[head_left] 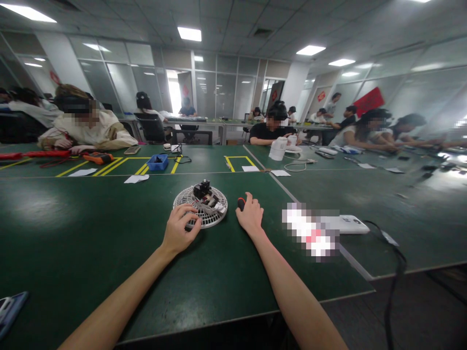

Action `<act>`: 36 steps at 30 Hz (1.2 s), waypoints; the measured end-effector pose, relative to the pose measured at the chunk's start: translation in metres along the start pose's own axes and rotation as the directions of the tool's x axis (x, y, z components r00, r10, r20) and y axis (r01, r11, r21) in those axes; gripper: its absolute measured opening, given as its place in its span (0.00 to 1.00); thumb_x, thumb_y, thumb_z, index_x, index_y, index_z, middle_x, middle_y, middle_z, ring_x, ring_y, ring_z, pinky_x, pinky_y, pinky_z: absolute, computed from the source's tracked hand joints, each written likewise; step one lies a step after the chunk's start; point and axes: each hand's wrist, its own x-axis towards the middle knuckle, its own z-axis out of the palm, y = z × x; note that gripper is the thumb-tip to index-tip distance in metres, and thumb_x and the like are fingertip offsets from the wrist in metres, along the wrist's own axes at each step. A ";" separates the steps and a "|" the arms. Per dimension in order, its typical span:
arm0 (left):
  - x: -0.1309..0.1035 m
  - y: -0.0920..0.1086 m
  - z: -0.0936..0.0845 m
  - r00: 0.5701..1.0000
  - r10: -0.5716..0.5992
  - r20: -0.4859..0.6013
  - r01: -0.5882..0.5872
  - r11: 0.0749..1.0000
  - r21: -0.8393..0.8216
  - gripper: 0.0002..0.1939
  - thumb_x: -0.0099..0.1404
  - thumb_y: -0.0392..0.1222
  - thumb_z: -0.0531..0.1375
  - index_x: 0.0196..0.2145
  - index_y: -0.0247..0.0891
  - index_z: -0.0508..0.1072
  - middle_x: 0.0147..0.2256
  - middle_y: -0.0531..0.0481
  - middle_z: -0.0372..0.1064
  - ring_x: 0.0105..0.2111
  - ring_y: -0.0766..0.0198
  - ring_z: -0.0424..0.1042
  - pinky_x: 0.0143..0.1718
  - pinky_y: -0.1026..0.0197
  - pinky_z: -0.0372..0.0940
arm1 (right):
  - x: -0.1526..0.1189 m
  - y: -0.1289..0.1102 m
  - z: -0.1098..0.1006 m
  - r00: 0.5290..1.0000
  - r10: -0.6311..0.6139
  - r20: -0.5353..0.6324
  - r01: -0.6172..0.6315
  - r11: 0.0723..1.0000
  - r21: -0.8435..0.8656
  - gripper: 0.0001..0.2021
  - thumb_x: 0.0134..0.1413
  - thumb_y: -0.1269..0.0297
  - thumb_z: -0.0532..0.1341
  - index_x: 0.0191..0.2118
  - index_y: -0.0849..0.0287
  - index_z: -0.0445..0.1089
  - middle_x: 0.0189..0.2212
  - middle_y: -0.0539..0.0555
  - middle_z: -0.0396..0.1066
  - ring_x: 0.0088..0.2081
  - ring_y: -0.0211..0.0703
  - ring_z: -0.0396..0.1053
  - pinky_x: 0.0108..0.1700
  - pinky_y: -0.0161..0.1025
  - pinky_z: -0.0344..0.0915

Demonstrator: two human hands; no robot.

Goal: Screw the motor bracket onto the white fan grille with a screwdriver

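A round white fan grille (pixel 218 219) lies on the green table in front of me. On it rest a black motor part (pixel 203 188) and bundled pale wires with a white connector. My left hand (pixel 179 228) curls over the near left rim of the grille, thumb and fingers around its edge. Just right of the grille, my right hand (pixel 251 215) is closed on a small tool with a black and red handle (pixel 241 203). Its index finger points forward, and the rest of the tool is hidden by the hand.
A white phone or power bank (pixel 352 224) with a black cable lies at right, beside a blurred-out patch. Farther back are a blue bin (pixel 157 162), an orange meter (pixel 98 158), paper slips and a white fan body (pixel 278 148). Several people sit around the tables.
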 end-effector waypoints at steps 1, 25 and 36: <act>0.000 0.000 0.000 1.000 -0.003 -0.001 0.003 1.000 0.002 0.05 0.66 0.39 0.63 0.31 0.41 0.75 0.40 0.46 0.76 0.47 0.53 0.73 0.52 0.45 0.71 | 0.001 0.001 0.000 1.000 0.006 0.000 -0.006 1.000 0.001 0.32 0.59 0.66 0.61 0.69 0.65 0.56 0.55 0.72 0.69 0.55 0.63 0.69 0.56 0.52 0.59; 0.000 -0.001 -0.002 1.000 -0.015 0.015 0.015 1.000 -0.014 0.03 0.65 0.35 0.62 0.37 0.40 0.74 0.40 0.47 0.76 0.47 0.54 0.73 0.53 0.46 0.69 | 0.000 -0.018 0.000 0.988 0.067 0.137 -0.146 0.167 0.975 0.28 0.41 0.60 0.61 0.53 0.55 0.61 0.22 0.40 0.69 0.17 0.38 0.63 0.19 0.33 0.60; 0.001 -0.004 -0.002 0.997 -0.067 -0.049 0.066 0.998 -0.022 0.04 0.70 0.40 0.61 0.38 0.41 0.77 0.39 0.48 0.76 0.43 0.57 0.73 0.50 0.49 0.71 | 0.003 -0.014 -0.002 0.969 0.151 0.195 -0.187 -0.066 0.980 0.16 0.40 0.59 0.59 0.40 0.54 0.65 0.25 0.43 0.64 0.20 0.37 0.66 0.22 0.37 0.67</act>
